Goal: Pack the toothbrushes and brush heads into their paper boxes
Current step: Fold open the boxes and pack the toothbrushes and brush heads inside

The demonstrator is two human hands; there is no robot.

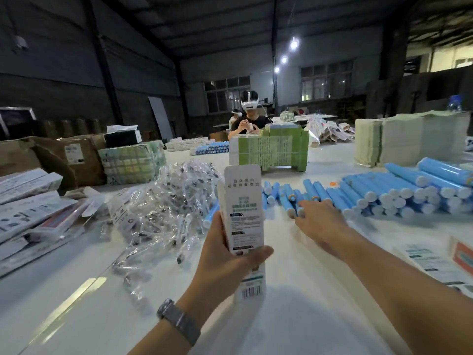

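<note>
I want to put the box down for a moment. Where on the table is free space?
Bare table lies near you, between your forearms and under the paper box. A second patch lies behind the right hand, before the flat cartons. Crowded: wrapped brush heads on the left, blue toothbrushes ahead on the right.

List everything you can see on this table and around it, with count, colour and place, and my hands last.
Box: one, white, upright in left hand.
Toothbrushes: many, blue, piled right of centre.
Brush heads: many, clear bags, heap left of centre.
Flat boxes: several, white, far left.
Green stack: one, centre back.
Cartons: brown, back left.
Person: one, headset, behind green stack.
Left hand: grips box.
Right hand: reaching at toothbrushes.
</note>
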